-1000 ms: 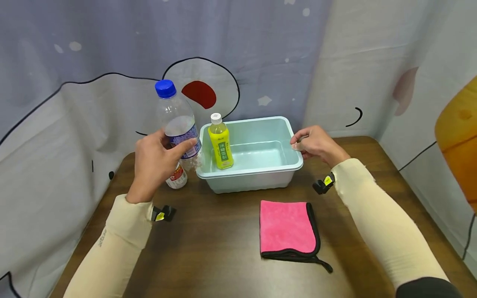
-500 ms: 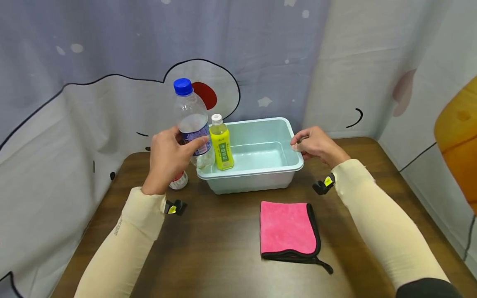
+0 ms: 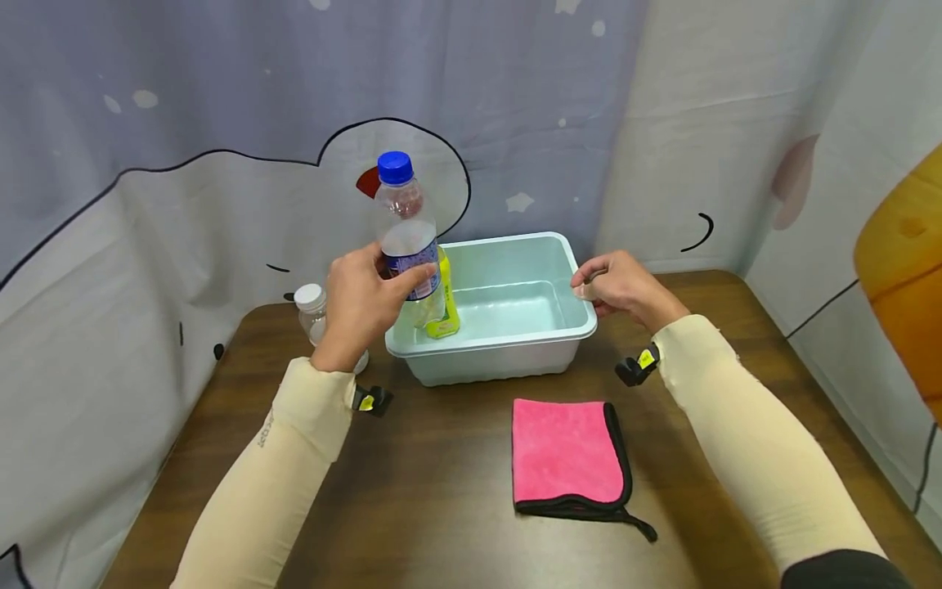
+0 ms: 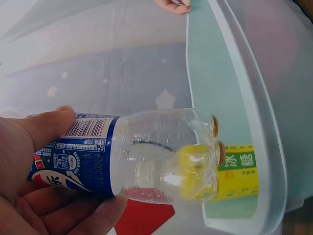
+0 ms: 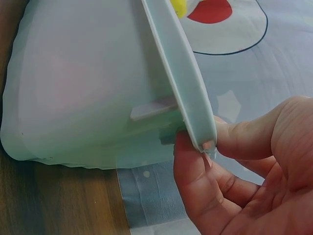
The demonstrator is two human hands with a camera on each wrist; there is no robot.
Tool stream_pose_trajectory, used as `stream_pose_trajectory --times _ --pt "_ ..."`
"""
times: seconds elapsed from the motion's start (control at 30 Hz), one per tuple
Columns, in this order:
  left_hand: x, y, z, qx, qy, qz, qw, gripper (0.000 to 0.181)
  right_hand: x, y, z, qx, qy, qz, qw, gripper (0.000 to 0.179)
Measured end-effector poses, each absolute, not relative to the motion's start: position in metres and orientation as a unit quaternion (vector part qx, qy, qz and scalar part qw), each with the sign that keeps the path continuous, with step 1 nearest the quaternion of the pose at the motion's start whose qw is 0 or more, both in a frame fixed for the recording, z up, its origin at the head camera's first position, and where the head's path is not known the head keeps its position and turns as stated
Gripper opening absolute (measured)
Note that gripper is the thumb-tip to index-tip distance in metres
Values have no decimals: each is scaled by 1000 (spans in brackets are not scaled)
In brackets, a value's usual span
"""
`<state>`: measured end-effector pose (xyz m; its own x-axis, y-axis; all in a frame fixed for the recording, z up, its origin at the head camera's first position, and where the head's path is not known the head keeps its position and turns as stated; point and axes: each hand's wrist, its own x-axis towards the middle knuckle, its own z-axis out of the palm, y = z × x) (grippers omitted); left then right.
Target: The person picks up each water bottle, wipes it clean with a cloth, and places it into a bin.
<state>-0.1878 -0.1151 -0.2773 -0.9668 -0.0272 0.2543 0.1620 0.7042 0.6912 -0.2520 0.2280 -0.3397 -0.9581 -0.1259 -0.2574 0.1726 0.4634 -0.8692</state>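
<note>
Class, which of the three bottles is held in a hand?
The blue-capped bottle: the left hand grips it. No hand holds the other two: the yellow bottle is in the tub, the white-capped bottle on the table.

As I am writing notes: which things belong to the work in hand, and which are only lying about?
Belonging to the work:
blue-capped bottle, in the left hand
basin, rim pinched by the right hand
yellow bottle, inside the basin

Apparently just lying about:
pink cloth
white-capped bottle, perhaps

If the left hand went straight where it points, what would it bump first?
Probably the yellow bottle in the basin, nudged by the clear bottle the left hand holds; depth is unclear.
</note>
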Motion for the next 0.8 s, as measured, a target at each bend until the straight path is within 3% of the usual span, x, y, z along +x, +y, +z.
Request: stream_pose_trajectory --times 0.8 --pt "-210 -79 -279 -54 -916 -381 115 59 -252 231 -339 15 845 -515 146 30"
